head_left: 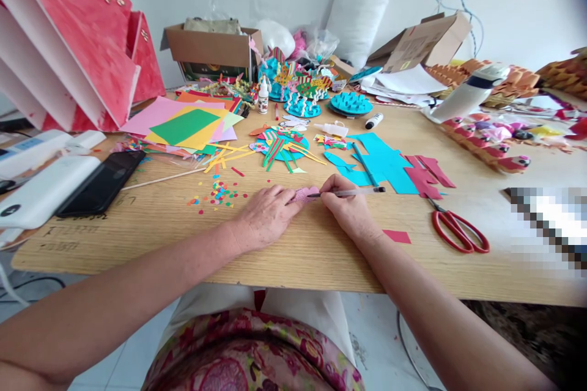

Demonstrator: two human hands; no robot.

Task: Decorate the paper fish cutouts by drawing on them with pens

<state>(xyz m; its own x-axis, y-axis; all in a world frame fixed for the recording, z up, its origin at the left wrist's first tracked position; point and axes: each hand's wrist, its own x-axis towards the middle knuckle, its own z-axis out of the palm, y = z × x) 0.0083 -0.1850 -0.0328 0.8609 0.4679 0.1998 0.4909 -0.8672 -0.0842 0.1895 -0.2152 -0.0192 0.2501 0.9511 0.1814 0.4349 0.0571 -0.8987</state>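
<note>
Pink paper cutout (303, 194), its surface covered in small dark spots, lies on the wooden table (293, 269) in front of the person, between the two hands. The left hand (268, 217) reaches it from its left side, fingertips and thumb at its left end; whether they pinch the paper or only press it down, I cannot tell. The right hand (346, 211) is on the other side, its fingers closed around a pen (355, 192) with a clear barrel, held low and slanting, the dark tip over the right part of the cutout. So the paper sits just beyond the right fingertips, not inside that grip. Left of the left hand, coloured paper dots (222, 192) are scattered; farther back is a blue disc (296, 159) with striped pieces on it. To the right lie blue paper (383, 162), a red scrap (397, 236) and red-handled scissors (458, 231)
</note>
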